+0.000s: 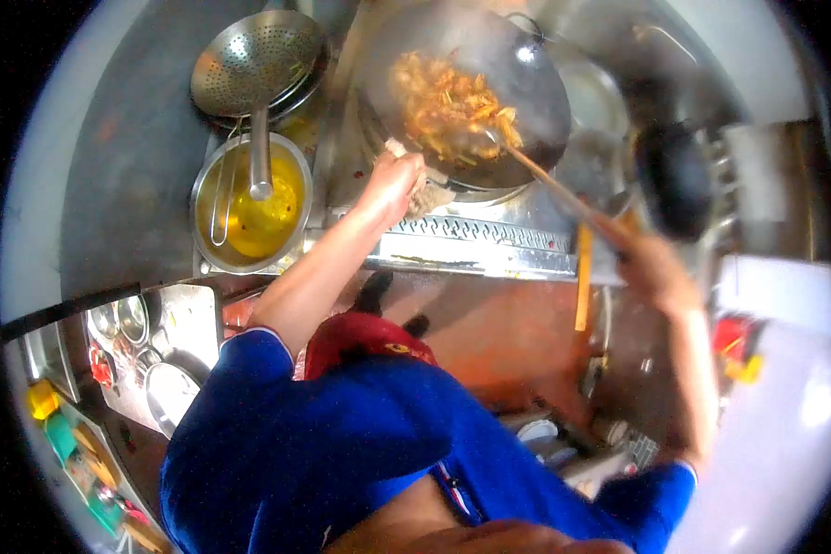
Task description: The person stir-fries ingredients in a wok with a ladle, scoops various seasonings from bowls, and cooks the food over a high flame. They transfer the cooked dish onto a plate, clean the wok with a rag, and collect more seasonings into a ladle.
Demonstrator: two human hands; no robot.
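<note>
A large dark wok sits on the stove, with browned, sliced food steaming in it. My left hand is closed around a folded, stained cloth at the wok's near left edge; the part of the wok under the cloth is hidden. In my right hand, blurred by motion, is the far end of a long-handled wok ladle. Its metal head rests among the food at the near right side of the wok and is partly covered.
Left of the wok, a perforated strainer lies over a pot, its handle reaching over a bowl of yellow oil. A second dark wok stands at right. The stove's metal front edge runs before me. A side table holds several bowls.
</note>
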